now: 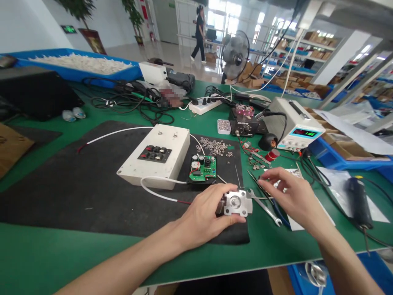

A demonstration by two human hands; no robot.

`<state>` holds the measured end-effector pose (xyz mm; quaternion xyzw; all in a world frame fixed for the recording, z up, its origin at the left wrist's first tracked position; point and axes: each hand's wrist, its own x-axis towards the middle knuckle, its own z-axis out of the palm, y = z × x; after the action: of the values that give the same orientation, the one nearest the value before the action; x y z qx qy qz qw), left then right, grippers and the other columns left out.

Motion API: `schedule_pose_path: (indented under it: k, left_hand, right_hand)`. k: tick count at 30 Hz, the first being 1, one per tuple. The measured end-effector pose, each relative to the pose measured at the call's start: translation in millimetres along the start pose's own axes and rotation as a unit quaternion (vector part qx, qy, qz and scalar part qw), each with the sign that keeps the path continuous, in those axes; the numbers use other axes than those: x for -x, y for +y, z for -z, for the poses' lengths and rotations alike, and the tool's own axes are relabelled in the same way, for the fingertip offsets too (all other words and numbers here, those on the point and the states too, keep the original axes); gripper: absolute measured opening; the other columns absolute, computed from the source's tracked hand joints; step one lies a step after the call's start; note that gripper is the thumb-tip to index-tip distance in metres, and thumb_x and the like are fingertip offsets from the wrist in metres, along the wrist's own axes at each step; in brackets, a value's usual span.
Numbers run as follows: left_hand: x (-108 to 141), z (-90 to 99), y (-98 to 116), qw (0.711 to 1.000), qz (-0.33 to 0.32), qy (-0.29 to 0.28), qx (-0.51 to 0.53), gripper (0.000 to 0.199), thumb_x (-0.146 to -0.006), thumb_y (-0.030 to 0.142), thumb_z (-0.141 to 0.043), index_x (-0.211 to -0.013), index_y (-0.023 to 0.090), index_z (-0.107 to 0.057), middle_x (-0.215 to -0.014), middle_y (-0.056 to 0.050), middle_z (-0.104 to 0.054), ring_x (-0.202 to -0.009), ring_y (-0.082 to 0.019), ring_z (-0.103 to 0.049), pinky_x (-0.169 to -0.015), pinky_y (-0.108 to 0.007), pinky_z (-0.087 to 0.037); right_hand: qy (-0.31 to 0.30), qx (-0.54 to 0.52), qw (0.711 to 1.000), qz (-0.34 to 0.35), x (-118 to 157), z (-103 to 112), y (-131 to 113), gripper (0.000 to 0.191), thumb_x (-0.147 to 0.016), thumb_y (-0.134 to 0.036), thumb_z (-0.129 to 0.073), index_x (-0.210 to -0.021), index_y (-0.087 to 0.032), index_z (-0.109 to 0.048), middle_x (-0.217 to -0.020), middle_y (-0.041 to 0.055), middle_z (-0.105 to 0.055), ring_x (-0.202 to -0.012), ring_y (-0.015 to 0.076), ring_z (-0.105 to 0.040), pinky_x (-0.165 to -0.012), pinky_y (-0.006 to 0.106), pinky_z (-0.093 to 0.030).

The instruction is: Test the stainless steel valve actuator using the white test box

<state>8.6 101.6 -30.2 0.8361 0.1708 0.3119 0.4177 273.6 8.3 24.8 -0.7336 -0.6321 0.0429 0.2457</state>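
My left hand (206,211) grips a silver metal part with a square flange (236,203), holes at its corners and a round centre facing up. The part's rear is hidden in my palm. To the right, the thumb and forefinger of my right hand (288,196) are pinched together at a tiny dark thing I cannot make out. Beneath that hand lie tweezers (257,182), an open-ended wrench (267,211) and a blue-handled tool (281,214). A green circuit board (202,169) on a black base sits just behind my left hand, with white cables beside it.
A white box with terminals (159,151) stands on the black mat (92,188). Many small nuts (215,146) lie scattered behind the board. A power supply (294,123), solder spool (272,155) and electric screwdriver (359,203) are on the right. A person (199,35) walks in the background.
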Motion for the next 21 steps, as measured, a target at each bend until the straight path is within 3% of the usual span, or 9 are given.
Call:
schedule_pose_path:
  k: [2, 3, 6, 10, 21]
  left_hand:
    - [0.2, -1.0, -1.4, 1.0, -0.012, 0.006, 0.003, 0.063, -0.093, 0.045, -0.083, -0.144, 0.026, -0.051, -0.135, -0.004, -0.067, -0.125, -0.021, -0.065, -0.109, -0.033, -0.05]
    - [0.3, -1.6, -2.4, 1.0, -0.019, 0.01, 0.003, 0.064, -0.093, 0.046, -0.083, -0.144, 0.026, -0.051, -0.135, -0.004, -0.067, -0.124, -0.021, -0.065, -0.108, -0.033, -0.05]
    - [0.7, -3.1, -5.0, 0.999, -0.033, 0.015, 0.004, 0.062, -0.096, 0.045, -0.08, -0.146, 0.025, -0.049, -0.134, -0.005, -0.067, -0.122, -0.021, -0.065, -0.107, -0.033, -0.051]
    - [1.2, -3.2, -5.6, 0.999, -0.043, 0.015, -0.003, 0.058, -0.099, 0.042, -0.076, -0.146, 0.024, -0.048, -0.134, -0.007, -0.066, -0.121, -0.021, -0.065, -0.106, -0.034, -0.051]
    - [0.4, -3.9, -5.3, 0.999, -0.046, 0.024, -0.003, 0.059, -0.097, 0.042, -0.078, -0.145, 0.023, -0.049, -0.133, -0.007, -0.067, -0.121, -0.021, -0.066, -0.105, -0.034, -0.052]
  right_hand:
    - [-0.026, -0.077, 0.995, 0.061, 13.2, 9.5, -35.8, 0.014, -0.104, -0.036, -0.069, -0.115, -0.028, -0.07, -0.1, 0.0005, -0.071, -0.079, 0.015, -0.066, -0.063, 0.026, -0.048]
    - [-0.027, -0.098, 0.989, 0.107, 18.3, 11.2, -50.6, 0.011, -0.106, -0.03, -0.066, -0.117, -0.028, -0.07, -0.107, 0.0016, -0.07, -0.086, 0.0145, -0.067, -0.069, 0.026, -0.05]
    - [-0.035, -0.09, 0.979, 0.18, 26.2, 5.2, -74.6, 0.018, -0.107, -0.02, -0.063, -0.123, -0.025, -0.068, -0.116, 0.0041, -0.068, -0.097, 0.0152, -0.067, -0.082, 0.027, -0.052]
    - [-0.034, -0.059, 0.979, 0.192, 24.7, -9.7, -74.9, 0.013, -0.106, -0.02, -0.065, -0.119, -0.02, -0.066, -0.104, 0.0046, -0.067, -0.086, 0.016, -0.063, -0.071, 0.029, -0.046]
    - [0.016, -0.002, 0.982, 0.19, 25.0, -17.9, -79.8, 0.009, -0.108, -0.026, -0.064, -0.108, -0.017, -0.066, -0.093, 0.0028, -0.062, -0.081, 0.0153, -0.06, -0.069, 0.031, -0.041]
